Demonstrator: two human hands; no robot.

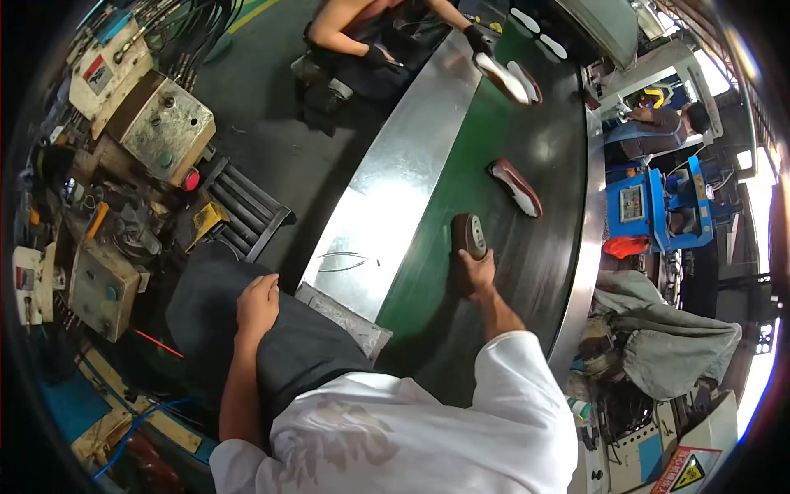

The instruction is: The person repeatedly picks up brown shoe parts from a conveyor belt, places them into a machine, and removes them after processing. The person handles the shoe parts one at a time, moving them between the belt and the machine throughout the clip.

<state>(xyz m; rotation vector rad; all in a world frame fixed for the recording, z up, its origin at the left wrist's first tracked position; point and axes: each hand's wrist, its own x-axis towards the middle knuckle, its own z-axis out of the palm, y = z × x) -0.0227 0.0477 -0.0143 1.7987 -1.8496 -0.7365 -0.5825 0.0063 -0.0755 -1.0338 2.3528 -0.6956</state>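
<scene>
My right hand (477,273) reaches over the conveyor belt (428,284) and grips a brown shoe (461,235) by one end. A pale oval plate with holes, which looks like the top of a shoe last (474,235), shows in the shoe's opening. Farther along the belt lies a reddish-brown shoe piece (517,188) with a white face, apart from my hand. My left hand (258,303) rests on my dark-clothed thigh, fingers laid flat and holding nothing.
Across the belt's far end, a person's dark-gloved hand (478,39) is at a white-soled shoe (499,76); the other glove (378,57) holds a thin tool. White sole shapes (551,46) lie beyond. A metal ledge (395,173) borders the belt. Worn machinery (164,128) stands left.
</scene>
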